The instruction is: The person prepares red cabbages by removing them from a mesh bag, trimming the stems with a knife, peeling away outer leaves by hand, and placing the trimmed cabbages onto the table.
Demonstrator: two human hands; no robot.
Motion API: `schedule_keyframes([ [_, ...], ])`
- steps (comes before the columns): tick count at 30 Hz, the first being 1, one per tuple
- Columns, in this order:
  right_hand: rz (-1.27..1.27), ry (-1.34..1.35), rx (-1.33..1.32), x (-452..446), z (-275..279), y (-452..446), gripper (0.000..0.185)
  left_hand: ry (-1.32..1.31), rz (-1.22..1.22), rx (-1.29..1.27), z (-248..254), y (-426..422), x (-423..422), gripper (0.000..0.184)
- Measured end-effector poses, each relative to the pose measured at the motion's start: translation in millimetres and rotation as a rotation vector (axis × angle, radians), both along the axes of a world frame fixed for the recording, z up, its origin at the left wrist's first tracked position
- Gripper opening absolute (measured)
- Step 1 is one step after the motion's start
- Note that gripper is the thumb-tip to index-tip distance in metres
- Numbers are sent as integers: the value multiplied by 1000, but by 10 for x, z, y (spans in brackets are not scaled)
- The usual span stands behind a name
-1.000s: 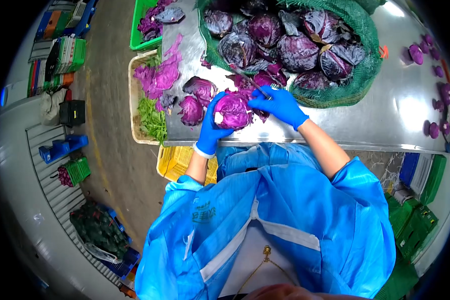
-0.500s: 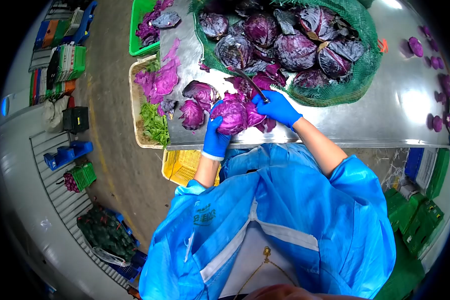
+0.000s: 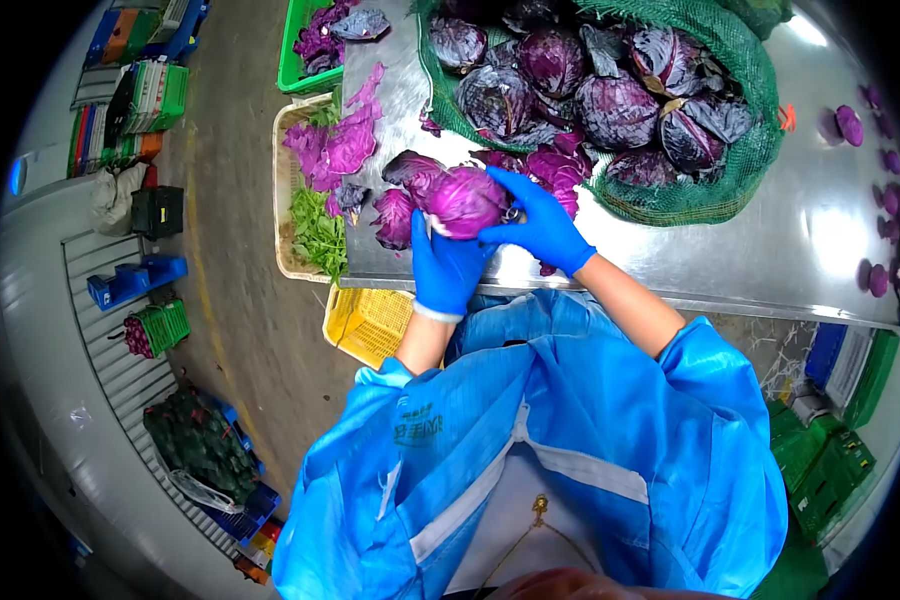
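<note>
From here I count two gloved hands, one left hand and one right hand, and one purple cabbage between them. There's one metal table, with one green mesh bag on it; I make out at least seven cabbage heads inside, the rest too overlapped to number. Two purple chunks sit left of the held one. By the table's left end I see three crates: one green crate, one cream crate, one yellow crate. Over by the wall, one black box.
</note>
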State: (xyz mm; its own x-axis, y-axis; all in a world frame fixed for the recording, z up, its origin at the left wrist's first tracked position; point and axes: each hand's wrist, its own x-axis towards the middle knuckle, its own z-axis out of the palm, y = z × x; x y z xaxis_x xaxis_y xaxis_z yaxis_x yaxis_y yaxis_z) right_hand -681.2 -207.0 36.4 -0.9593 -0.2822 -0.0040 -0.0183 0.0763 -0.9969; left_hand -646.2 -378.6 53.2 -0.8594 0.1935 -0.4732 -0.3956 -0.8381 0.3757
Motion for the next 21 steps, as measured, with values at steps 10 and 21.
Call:
schedule_keyframes([
  [10, 262, -495, -46, -201, -199, 272, 48, 724, -531, -1360, -54, -270, -11, 109],
  [21, 124, 230, 648, 318, -324, 322, 49, 283, -486, -1667, -532, 89, -133, 103],
])
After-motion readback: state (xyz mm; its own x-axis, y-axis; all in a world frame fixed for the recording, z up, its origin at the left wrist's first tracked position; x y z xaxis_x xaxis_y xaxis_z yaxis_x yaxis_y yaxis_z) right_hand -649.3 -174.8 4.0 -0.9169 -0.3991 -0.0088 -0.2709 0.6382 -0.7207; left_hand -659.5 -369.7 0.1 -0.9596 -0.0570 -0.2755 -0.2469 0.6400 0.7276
